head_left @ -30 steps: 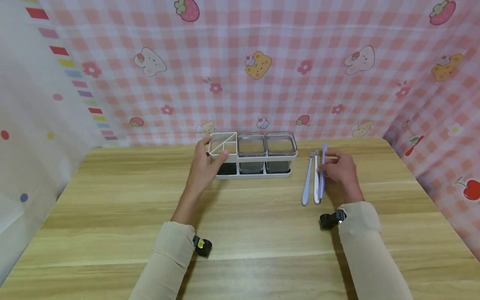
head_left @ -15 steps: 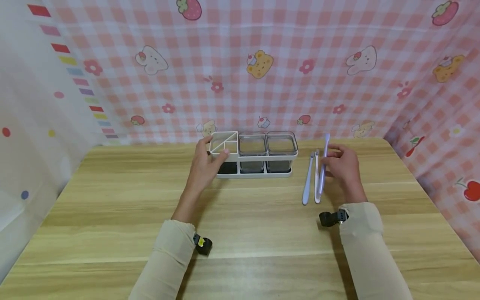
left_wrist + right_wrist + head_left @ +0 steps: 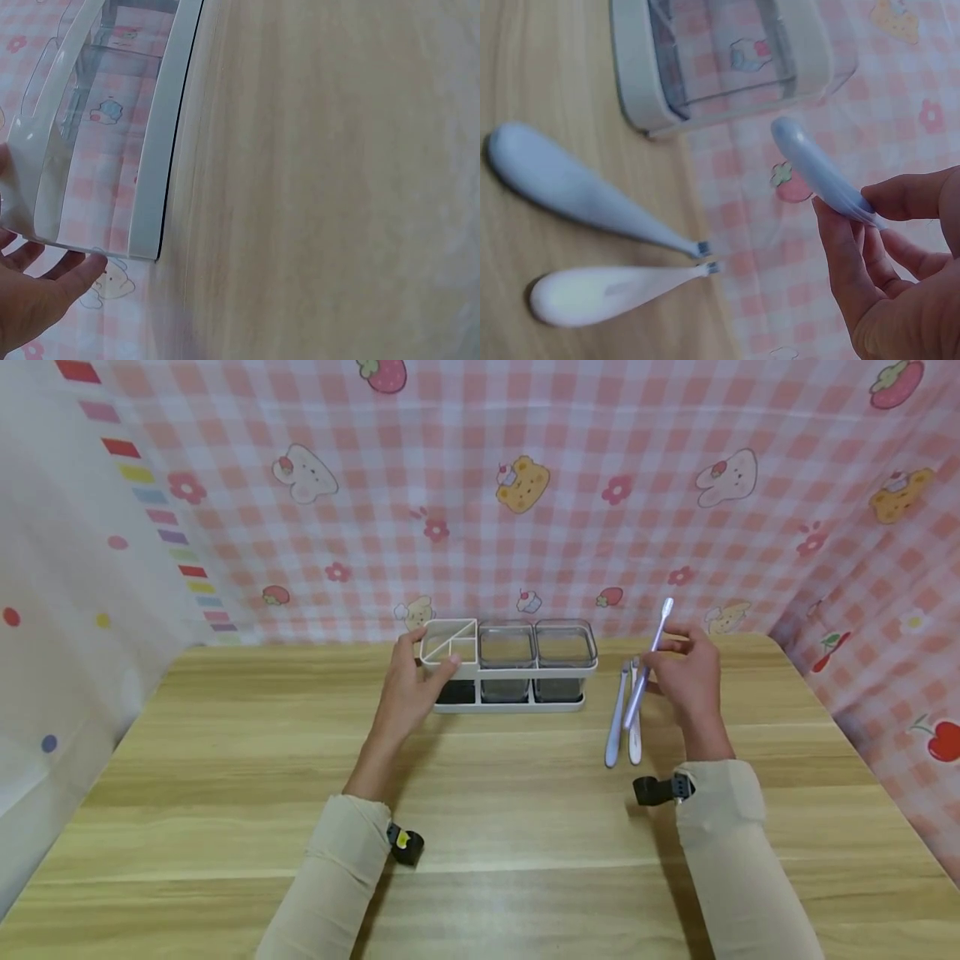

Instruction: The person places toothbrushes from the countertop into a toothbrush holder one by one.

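My left hand (image 3: 408,695) grips the left end of a white toothbrush holder (image 3: 517,707), thumb on the front of its divided top and fingers round the side. Two clear cups (image 3: 564,647) sit in the holder's middle and right places. My right hand (image 3: 686,681) pinches a purple toothbrush (image 3: 651,660) between thumb and fingers, tilted and raised off the table, head end up. Under and beside it lie a blue toothbrush (image 3: 577,184) and a white toothbrush (image 3: 615,294), side by side, heads toward the back. In the right wrist view the held brush's head is hidden behind my fingers.
The wooden table (image 3: 495,827) reaches back to a pink checked cloth (image 3: 465,510) hanging behind the holder. Another checked cloth hangs along the right side, and a white dotted one (image 3: 67,635) along the left.
My right hand has lifted the purple toothbrush from beside the white one and tilted it, its head now higher and further right. My left hand stays on the holder.
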Demonstrator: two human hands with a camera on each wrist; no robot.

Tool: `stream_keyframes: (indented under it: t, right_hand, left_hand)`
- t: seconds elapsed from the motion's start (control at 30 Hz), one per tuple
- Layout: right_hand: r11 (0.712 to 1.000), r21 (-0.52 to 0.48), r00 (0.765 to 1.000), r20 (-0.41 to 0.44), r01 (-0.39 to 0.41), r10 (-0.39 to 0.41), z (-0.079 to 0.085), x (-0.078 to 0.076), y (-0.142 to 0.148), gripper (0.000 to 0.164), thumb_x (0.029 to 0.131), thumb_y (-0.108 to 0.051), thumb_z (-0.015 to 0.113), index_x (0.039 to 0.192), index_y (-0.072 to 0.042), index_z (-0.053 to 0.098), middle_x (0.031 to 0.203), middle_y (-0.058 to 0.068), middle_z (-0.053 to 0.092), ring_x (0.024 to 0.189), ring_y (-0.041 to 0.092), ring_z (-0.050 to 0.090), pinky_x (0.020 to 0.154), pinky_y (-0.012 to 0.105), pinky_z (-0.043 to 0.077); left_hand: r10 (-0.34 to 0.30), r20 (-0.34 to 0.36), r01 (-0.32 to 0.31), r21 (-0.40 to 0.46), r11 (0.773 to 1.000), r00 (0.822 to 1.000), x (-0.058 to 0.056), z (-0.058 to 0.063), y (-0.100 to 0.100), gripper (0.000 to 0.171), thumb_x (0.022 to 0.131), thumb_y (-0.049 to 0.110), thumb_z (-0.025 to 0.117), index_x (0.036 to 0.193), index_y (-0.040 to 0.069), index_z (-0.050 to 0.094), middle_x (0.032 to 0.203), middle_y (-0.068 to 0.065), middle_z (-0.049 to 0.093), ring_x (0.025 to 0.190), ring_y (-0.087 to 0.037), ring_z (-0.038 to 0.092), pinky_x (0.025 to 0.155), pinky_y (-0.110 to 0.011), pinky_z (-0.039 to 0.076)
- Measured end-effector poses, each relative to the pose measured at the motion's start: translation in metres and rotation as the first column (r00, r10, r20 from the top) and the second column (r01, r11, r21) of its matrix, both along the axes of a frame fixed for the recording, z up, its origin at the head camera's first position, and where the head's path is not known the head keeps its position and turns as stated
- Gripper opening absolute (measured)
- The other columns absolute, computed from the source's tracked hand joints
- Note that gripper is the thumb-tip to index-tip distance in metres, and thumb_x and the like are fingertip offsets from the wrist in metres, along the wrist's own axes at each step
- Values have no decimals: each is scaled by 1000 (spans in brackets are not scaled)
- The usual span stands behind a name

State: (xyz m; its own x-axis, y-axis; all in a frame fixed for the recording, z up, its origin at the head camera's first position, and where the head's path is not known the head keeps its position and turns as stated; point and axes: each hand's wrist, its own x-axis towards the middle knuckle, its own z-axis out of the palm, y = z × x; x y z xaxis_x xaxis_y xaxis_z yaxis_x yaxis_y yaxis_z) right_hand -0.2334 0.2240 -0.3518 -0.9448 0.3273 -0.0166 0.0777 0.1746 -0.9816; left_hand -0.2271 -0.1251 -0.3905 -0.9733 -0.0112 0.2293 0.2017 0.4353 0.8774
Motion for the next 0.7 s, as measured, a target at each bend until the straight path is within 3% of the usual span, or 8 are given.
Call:
stream_keyframes:
  t: [0.43, 0.7]
  right_hand:
    - [1000, -3, 998, -66, -9, 9, 17, 3, -15, 55, 93, 3, 63, 144, -3, 45, 106, 0, 50, 76, 10, 60, 62, 28, 59]
    - [987, -157, 987, -162, -16, -10, 24, 3, -27, 45, 89, 8, 64, 127, -9, 47, 105, 4, 48, 78, 12, 57, 59, 26, 58]
  left_hand:
    - [-3, 3, 3, -9, 1000, 1000, 0, 2, 0, 75, 96, 43, 66, 153, 6, 34, 139, -17, 47, 114, -32, 50, 90, -45, 45]
    - [2, 2, -2, -13, 1000, 1000, 1, 2, -1, 74, 97, 43, 66, 153, 7, 35, 139, -17, 47, 112, -30, 51, 89, -44, 46]
